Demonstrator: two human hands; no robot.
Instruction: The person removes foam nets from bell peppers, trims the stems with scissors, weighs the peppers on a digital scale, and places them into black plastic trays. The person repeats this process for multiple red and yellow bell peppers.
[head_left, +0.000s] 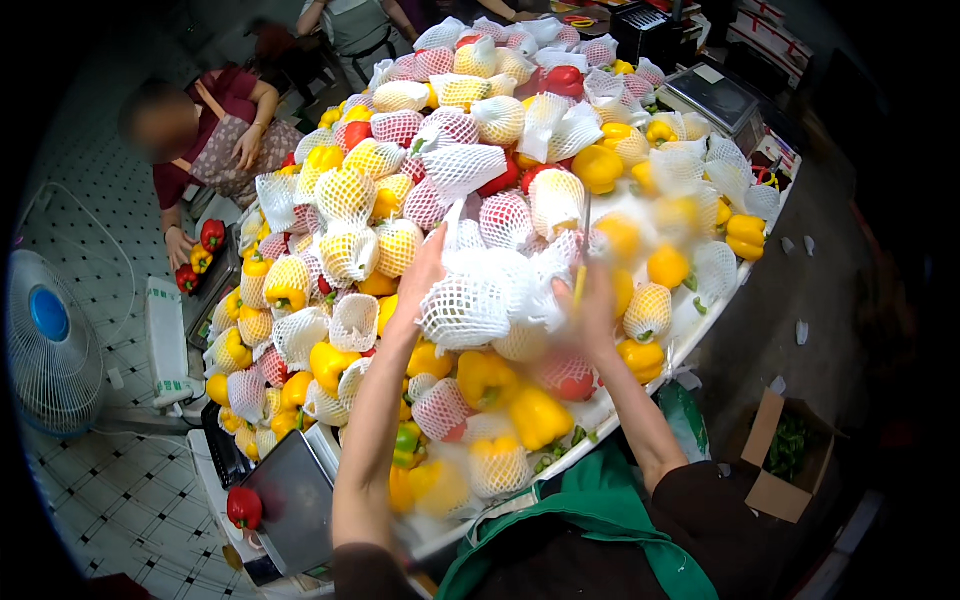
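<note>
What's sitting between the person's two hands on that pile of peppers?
In the head view, a white foam net sleeve lies between the left hand and the right hand, on top of the peppers; the left hand touches it.

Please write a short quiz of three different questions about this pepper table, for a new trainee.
1. True or false: the left hand touches a white foam net sleeve on the pile of bell peppers.
2. Multiple choice: what stands on the tiled floor at the person's left? A) a ladder B) a white fan with a blue centre C) a bucket
3. Short answer: what lies on the grey tray at the near left edge?

Key
1. True.
2. B.
3. One bare red pepper, at the tray's left edge.

The right hand is blurred; what it holds cannot be told.
</note>
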